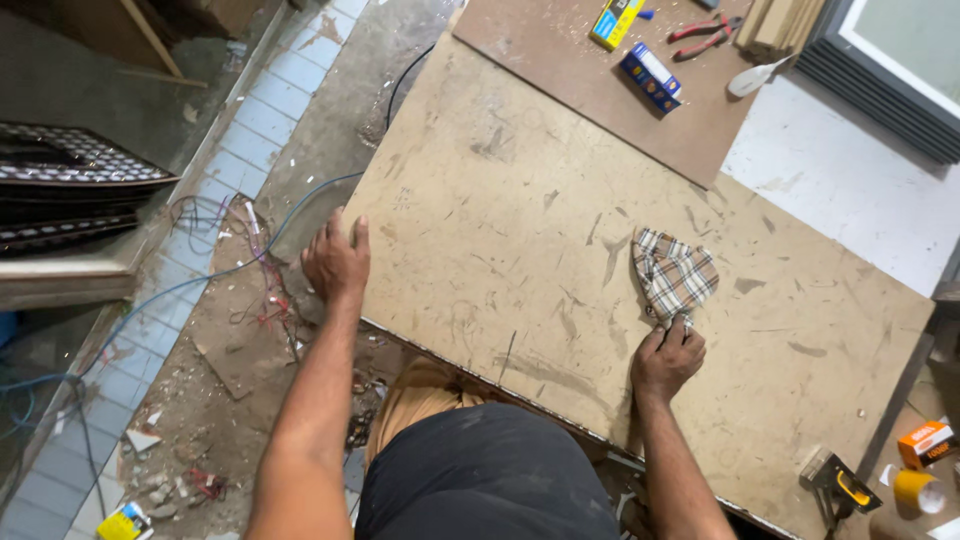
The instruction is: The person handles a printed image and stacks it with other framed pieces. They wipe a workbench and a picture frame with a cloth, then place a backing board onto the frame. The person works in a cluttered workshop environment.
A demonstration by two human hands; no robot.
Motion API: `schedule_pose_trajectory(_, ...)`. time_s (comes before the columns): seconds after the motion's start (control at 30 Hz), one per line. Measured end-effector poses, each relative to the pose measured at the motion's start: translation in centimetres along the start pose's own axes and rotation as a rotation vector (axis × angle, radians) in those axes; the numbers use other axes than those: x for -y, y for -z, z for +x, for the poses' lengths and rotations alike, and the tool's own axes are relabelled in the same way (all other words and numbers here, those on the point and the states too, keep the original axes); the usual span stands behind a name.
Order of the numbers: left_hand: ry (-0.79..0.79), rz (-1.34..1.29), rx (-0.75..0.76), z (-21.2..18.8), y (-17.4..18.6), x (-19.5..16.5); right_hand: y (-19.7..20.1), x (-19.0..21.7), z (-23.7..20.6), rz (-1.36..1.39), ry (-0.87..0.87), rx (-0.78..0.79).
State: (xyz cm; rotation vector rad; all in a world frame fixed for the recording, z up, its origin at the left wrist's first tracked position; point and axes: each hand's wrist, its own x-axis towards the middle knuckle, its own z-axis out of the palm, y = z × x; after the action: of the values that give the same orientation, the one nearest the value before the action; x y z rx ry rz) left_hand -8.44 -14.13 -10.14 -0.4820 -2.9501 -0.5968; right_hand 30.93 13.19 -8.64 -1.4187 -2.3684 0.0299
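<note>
The right hand [667,358] is pinching the near corner of a checked cloth [675,274], fingers curled tight on it. The cloth is lying just past the fingertips on the big brown board [500,220]. The left hand [336,260] is resting flat, fingers spread, on the board's left edge

Left hand [337,260] spread flat, right hand [667,358] closed, both arms extended.
</note>
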Motion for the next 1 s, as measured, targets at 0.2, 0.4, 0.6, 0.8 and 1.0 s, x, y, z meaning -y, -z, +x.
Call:
schedule_pose_trajectory(0.2,-0.056,0.013,-0.012,-0.2,0.1,0.4,-0.4,-1.1,0.6,-0.015,-0.011,-0.037)
schedule_pose_trajectory(0.4,-0.053,-0.009,0.009,-0.2,-0.5,-0.1,-0.3,-2.0,1.3,-0.037,-0.013,-0.023)
schedule_pose_trajectory(0.6,-0.031,-0.021,0.057,-0.7,-0.6,-1.0,0.1,-3.1,1.8,-0.039,-0.108,0.003)
schedule_pose_trajectory(0.8,-0.036,0.011,0.036,-1.1,-0.2,-1.6,0.6,-4.3,1.9,-0.085,-0.126,0.024)
schedule_pose_trajectory(1.0,0.008,0.03,0.079,-1.3,0.5,-2.2,1.8,-3.8,2.1,-0.043,-0.101,-0.007)
